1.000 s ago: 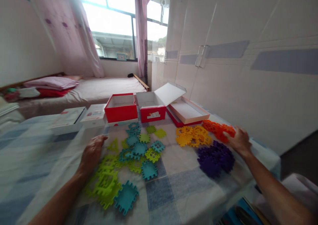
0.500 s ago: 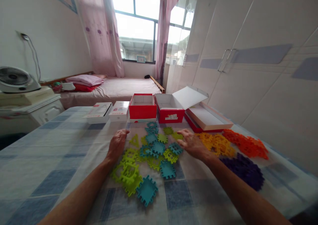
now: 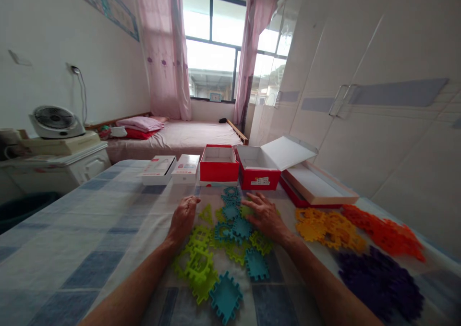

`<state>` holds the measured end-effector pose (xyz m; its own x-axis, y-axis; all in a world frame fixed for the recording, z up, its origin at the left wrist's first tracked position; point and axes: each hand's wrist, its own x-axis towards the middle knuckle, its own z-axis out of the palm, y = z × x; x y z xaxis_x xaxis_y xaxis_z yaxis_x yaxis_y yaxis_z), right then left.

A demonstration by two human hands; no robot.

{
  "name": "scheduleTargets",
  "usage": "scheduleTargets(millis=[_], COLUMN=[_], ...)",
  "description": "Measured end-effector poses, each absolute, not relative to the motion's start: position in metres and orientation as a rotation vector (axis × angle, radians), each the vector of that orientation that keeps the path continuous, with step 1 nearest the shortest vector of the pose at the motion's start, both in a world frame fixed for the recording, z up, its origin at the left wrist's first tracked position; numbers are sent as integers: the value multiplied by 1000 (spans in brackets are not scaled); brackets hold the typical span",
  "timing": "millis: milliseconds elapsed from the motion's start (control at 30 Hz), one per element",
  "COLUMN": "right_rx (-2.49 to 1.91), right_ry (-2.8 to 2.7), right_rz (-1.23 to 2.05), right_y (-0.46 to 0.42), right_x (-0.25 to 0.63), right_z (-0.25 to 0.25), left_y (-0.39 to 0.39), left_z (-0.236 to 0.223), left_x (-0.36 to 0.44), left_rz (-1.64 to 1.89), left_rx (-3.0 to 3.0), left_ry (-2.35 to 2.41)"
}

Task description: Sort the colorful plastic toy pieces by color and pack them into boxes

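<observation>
Finger check: teal pieces (image 3: 242, 228) before lidded red box (image 3: 248, 179).
I find right hand (image 3: 265, 215) before that box, fingers spread over green pieces (image 3: 247, 211); left hand (image 3: 183, 216), front-left of it, curled, contents undeterminable.

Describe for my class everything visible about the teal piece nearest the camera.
The teal piece is a square with block-like teeth along its edges and a plain, solid middle without cut-outs. It looks like moulded plastic. It lies flat on the blue-and-white tablecloth, turned so that one corner points toward the camera. Lime-green pieces lie close by its left side; whether they touch it is hard to tell. Neither the left hand nor the right hand touches it.
</observation>
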<state>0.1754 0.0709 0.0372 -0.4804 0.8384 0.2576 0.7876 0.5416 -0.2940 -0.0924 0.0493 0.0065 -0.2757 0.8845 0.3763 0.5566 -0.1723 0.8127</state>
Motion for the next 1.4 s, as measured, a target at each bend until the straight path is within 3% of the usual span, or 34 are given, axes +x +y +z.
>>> scheduleTargets(millis=[400, 933, 1400], right_rx=[-1583, -859, -957], right_ry=[-2214, -2549, -2340], right_rz=[96, 323, 388], right_y=[87, 35, 32], right_x=[202, 162, 155], right_z=[33, 43, 45], left_y=[52, 52, 50], left_z=[6, 3, 5], left_x=[-94, -94, -92], left_rz=[1410, 1424, 1418], left_rx=[1654, 1675, 1673], left_ry=[1782, 1775, 1786])
